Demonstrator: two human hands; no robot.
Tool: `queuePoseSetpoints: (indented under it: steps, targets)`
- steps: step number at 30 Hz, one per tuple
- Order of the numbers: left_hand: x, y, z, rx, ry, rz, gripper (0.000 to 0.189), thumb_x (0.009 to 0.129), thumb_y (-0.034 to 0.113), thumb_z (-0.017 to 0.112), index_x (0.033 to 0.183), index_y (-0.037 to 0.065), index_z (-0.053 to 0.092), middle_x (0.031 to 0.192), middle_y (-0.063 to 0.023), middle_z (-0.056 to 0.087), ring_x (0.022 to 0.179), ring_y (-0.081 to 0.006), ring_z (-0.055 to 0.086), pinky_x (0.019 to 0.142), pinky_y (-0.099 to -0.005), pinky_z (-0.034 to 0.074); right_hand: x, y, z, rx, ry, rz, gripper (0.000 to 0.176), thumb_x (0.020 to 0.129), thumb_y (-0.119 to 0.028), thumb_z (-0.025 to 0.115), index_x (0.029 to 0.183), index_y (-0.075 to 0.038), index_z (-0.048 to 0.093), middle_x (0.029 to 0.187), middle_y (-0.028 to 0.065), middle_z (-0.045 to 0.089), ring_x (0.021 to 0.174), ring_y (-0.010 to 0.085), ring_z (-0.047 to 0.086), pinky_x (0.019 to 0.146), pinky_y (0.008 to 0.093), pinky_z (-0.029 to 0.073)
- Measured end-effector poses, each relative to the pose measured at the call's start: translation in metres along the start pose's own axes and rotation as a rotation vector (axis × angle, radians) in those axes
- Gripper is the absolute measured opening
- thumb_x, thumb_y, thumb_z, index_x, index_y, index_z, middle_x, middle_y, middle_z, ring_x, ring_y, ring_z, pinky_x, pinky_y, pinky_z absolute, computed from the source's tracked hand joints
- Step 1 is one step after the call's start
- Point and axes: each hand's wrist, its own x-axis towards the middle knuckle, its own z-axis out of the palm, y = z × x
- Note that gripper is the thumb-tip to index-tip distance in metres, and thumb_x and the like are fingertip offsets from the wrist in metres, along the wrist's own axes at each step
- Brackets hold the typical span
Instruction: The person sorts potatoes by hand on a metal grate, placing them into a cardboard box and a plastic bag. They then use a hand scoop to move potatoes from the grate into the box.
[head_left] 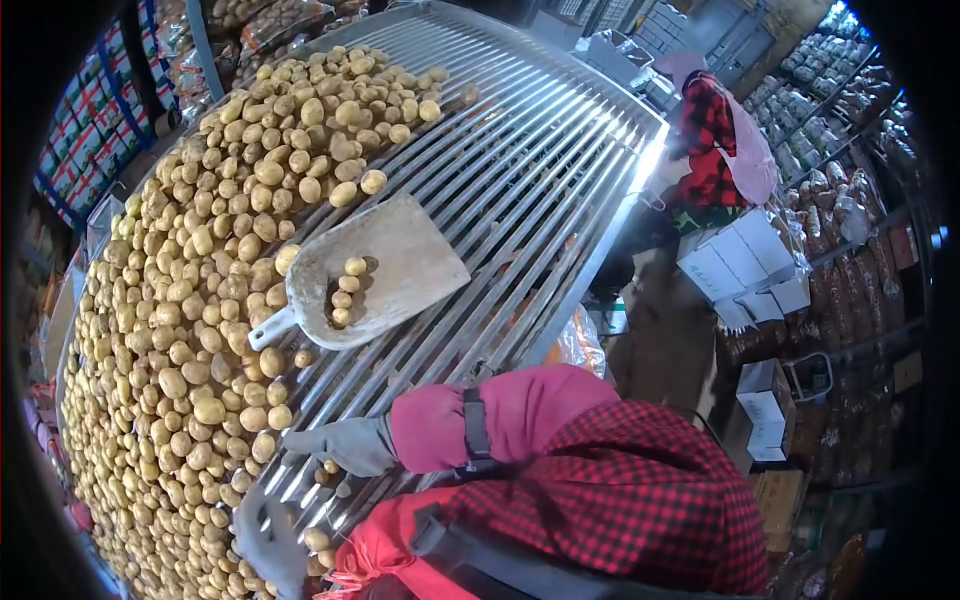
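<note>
Both my hands wear grey gloves at the near edge of a large heap of potatoes [185, 330]. My right hand [350, 445], below a pink sleeve with a dark band, reaches over the metal bars, fingers stretched out to the heap's edge. A few small potatoes lie just under it. My left hand [272, 550] is lower in view, over the heap, with thumb and fingers apart in a curve and nothing visible between them; it is slightly blurred. A white scoop [400, 265] lies on the bars beside the heap, holding several small potatoes [350, 283].
The slatted metal sorting table [540, 150] slopes away under the heap. Another person [710, 140] in red plaid stands at its far right side. White cartons [740, 265] stand on the floor at right. Stacked bagged goods [840, 270] line the right side.
</note>
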Motion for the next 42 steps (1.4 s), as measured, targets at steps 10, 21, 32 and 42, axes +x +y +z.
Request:
queuePoseSetpoints:
  steps: [10, 21, 32, 42]
  targets:
    - [0.101, -0.118, 0.098, 0.903, 0.024, 0.459, 0.065, 0.090, 0.014, 0.071, 0.152, 0.012, 0.052, 0.156, -0.0129, 0.051, 0.148, -0.0385, 0.043, 0.118, -0.0541, 0.035, 0.002, -0.007, -0.012, -0.044, -0.028, -0.143, 0.034, 0.103, -0.039, 0.059, 0.118, -0.010, 0.067, 0.095, 0.0051, 0.074, 0.067, 0.0144, 0.069, 0.050, 0.0248, 0.052]
    - [-0.053, -0.049, -0.014, 0.474, -0.216, 0.107, 0.036, 0.094, 0.019, 0.064, 0.127, 0.004, 0.068, 0.135, -0.0245, 0.063, 0.128, -0.0448, 0.056, 0.110, -0.0522, 0.044, -0.023, -0.022, -0.011, -0.350, -0.059, -0.227, 0.049, 0.095, -0.002, 0.061, 0.142, -0.016, 0.060, 0.111, 0.0039, 0.063, 0.095, 0.0161, 0.065, 0.070, 0.0282, 0.057]
    - [0.003, -0.059, -0.036, 0.591, 0.138, 0.054, 0.031, 0.088, 0.020, 0.075, 0.118, 0.014, 0.071, 0.109, -0.0054, 0.073, 0.102, -0.0291, 0.068, 0.087, -0.0440, 0.052, -0.018, -0.026, 0.000, -0.170, 0.181, -0.088, 0.032, 0.107, -0.026, 0.051, 0.131, -0.009, 0.064, 0.107, 0.0065, 0.072, 0.086, 0.0153, 0.070, 0.062, 0.0224, 0.054]
    - [0.040, -0.112, -0.012, 0.758, -0.107, -0.129, 0.025, 0.089, 0.025, 0.073, 0.112, 0.017, 0.070, 0.099, -0.0088, 0.070, 0.094, -0.0329, 0.068, 0.079, -0.0483, 0.053, -0.011, -0.027, -0.010, -0.220, 0.177, -0.101, 0.041, 0.106, -0.041, 0.056, 0.129, -0.008, 0.065, 0.102, 0.0061, 0.073, 0.085, 0.0173, 0.071, 0.062, 0.0251, 0.053]
